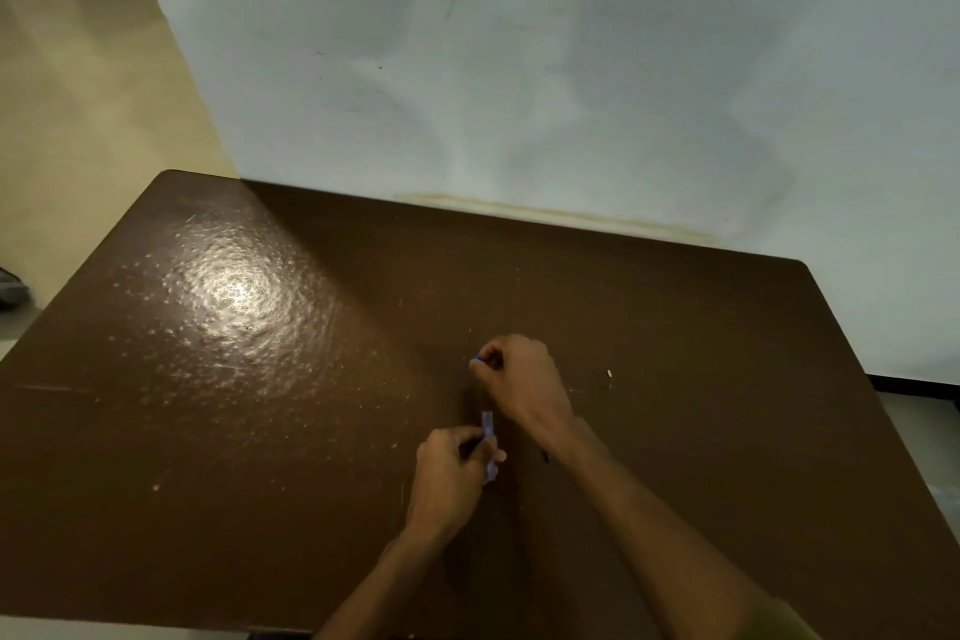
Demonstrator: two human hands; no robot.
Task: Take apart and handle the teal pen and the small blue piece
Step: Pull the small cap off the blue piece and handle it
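Note:
My left hand [452,473] is closed around a pale blue-violet pen barrel [488,431], which sticks out above and below my fingers, just over the brown table [260,431]. A thin dark part seems to lie along my left fingers. Farther from me, my right hand [519,379] pinches a small blue piece [477,358] between thumb and fingertips, close to the table top. Only a tip of that piece shows. The two hands are apart, right hand beyond the left.
A tiny white bit [609,373] lies on the table to the right of my right hand. A pale wall [571,68] rises behind the table's far edge. Floor [78,94] shows at the left.

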